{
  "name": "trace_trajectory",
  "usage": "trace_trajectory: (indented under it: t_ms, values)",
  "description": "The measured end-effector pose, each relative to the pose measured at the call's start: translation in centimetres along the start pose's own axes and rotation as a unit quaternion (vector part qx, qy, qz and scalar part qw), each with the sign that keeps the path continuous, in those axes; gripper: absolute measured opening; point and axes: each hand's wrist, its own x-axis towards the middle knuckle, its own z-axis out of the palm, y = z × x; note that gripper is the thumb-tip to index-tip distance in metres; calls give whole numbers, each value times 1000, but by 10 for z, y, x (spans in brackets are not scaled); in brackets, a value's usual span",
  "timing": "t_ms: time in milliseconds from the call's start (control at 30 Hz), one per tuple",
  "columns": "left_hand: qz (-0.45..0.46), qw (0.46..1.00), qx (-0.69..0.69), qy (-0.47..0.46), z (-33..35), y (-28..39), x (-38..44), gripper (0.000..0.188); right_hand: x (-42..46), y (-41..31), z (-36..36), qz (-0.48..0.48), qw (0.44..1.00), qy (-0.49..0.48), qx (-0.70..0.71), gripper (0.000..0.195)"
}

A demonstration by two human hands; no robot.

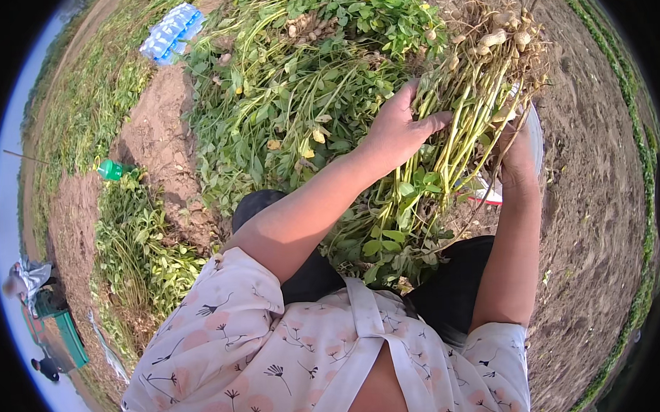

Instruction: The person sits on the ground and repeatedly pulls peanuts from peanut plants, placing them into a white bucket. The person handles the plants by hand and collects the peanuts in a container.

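Observation:
A bundle of uprooted peanut plants [458, 130] is held up in front of me, with its roots and pale peanut pods [493, 37] at the top and its leaves hanging between my knees. My left hand [398, 127] grips the stems from the left; its fingertips are hidden behind them. On the right side, my right hand [516, 150] is at the stems just below the roots. Stems and roots cover its fingers, so its grip cannot be made out. Behind that hand, a white basin with a red rim [536, 139] is partly visible.
A large heap of peanut plants [294, 109] lies ahead and left. Wrapped water bottles [172, 33] and a green plastic container [110, 170] stand farther left. Bare soil [585, 175] stretches to the right. A person [30, 279] is near a green-sided vehicle [67, 335] at far left.

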Motion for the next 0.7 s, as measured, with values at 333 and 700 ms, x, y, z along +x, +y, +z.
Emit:
trace_trajectory:
  t_ms: [333,700]
  values:
    - [50,959,276,37,1,-25,4,74,-12,-8,23,-133,990,23,-33,81]
    - [40,938,344,4,14,-21,1,79,1,-8,-1,-291,749,185,-566,41]
